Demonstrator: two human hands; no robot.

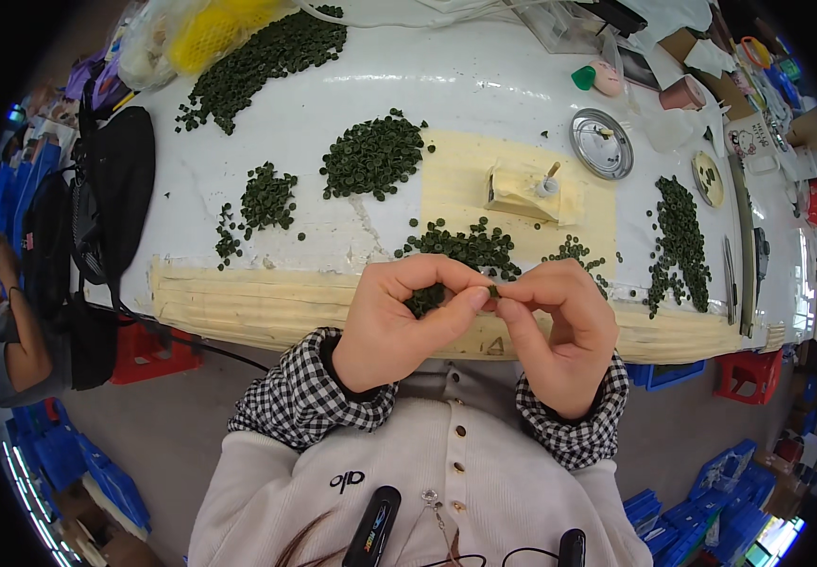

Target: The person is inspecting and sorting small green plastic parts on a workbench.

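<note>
My left hand (408, 321) and my right hand (564, 326) meet above the near edge of the table, thumbs and forefingers pinched together. Between the fingertips is a small dark green round piece (493, 292), mostly covered by the fingers. More dark green pieces (424, 300) show inside the curl of my left hand; whether they lie in it or on the table behind, I cannot tell. Just beyond the hands spreads a loose heap of the same pieces (470, 248). Past it stands a tape-covered block (519, 197) with a short upright peg (552, 172).
Larger heaps of green pieces lie farther off (373, 156), at the far left (266, 59) and on the right (679, 241). A round metal lid (601, 144) and slim tools (730, 282) are on the right. At left are a black bag (120, 194) and another person's arm (21, 326).
</note>
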